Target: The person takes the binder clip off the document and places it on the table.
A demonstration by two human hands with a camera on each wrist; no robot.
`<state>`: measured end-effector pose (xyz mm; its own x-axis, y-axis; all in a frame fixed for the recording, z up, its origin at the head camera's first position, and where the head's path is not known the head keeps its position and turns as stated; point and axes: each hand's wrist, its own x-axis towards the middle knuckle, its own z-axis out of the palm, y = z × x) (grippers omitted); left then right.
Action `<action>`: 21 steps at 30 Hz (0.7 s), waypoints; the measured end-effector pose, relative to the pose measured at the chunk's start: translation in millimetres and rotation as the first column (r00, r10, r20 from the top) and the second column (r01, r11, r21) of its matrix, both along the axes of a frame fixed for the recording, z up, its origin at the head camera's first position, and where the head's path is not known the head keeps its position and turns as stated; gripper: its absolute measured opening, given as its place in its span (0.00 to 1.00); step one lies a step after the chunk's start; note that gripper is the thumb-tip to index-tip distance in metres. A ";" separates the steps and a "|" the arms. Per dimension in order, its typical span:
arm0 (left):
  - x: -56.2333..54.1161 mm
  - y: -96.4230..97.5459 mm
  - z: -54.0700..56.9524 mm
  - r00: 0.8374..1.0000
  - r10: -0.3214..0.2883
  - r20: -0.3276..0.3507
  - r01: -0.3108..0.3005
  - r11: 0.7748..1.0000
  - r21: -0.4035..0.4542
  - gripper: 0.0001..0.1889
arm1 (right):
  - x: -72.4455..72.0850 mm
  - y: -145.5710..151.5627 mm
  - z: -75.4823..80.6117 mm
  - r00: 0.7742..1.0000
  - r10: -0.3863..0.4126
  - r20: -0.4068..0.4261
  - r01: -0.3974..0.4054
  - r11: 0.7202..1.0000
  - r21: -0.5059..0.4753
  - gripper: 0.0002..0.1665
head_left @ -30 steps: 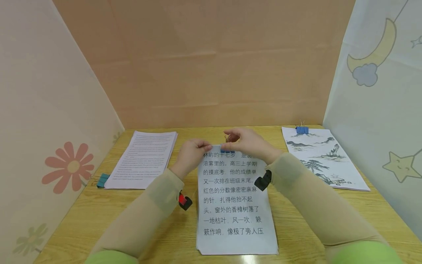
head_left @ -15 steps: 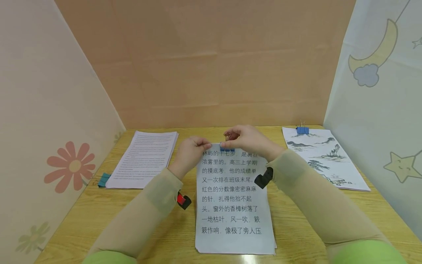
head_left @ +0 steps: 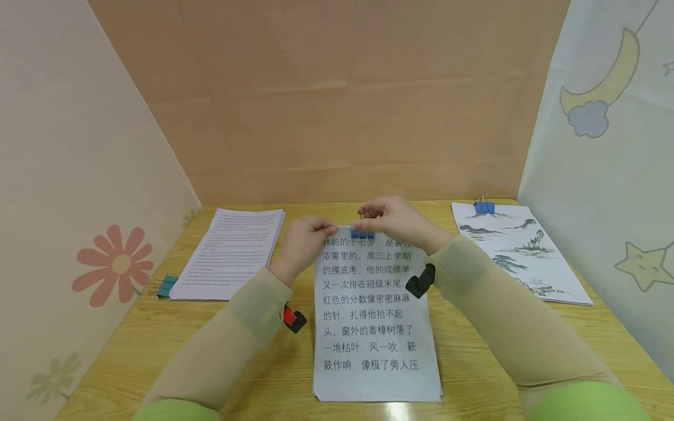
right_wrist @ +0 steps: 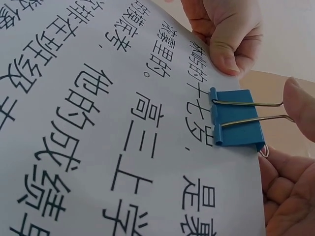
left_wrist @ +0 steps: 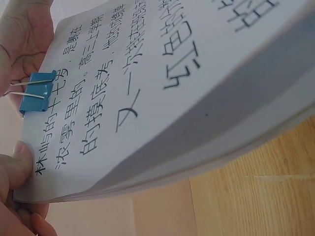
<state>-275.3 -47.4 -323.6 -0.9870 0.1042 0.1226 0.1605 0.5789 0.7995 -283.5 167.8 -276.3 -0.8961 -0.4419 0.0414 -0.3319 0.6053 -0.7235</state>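
A stack of printed paper [head_left: 376, 327] is tilted up in the middle, its top edge raised. On that edge sits a blue binder clip [right_wrist: 238, 118], its wire handles pointing away from the sheets. My left hand [head_left: 305, 242] pinches the stack near its top left corner, thumb on the printed side [left_wrist: 88, 98] and fingers behind. My right hand [head_left: 402, 225] holds the clip by its handles; the thumb touches the front handle's end in the right wrist view, and the other fingers are bent behind the clip.
Another text stack [head_left: 229, 254] lies at the left on the wooden table [head_left: 131, 362], with a teal binder clip [head_left: 167, 286] at its lower left corner. A stack with ink landscapes [head_left: 516, 245] lies at the right under a blue clip [head_left: 484, 207]. Walls enclose the back and sides.
Both hands and the top edge of the stack have risen slightly. More of the blue clip shows in the head view now. Both grips stay much the same.
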 end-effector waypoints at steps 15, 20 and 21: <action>-4.7 -1.0 4.0 1.000 0.021 0.001 -0.021 0.999 0.045 0.07 | -3.0 -1.7 4.4 0.997 -0.047 -0.065 0.044 0.998 -0.041 0.26; -9.0 -4.1 3.7 0.999 0.042 -0.008 -0.042 0.999 0.035 0.08 | -6.1 1.7 5.2 0.994 -0.072 -0.082 0.067 0.996 -0.062 0.23; -10.0 -5.2 3.4 0.999 0.049 -0.012 -0.048 0.998 0.028 0.08 | -6.7 3.1 5.4 0.994 -0.077 -0.082 0.071 0.995 -0.071 0.22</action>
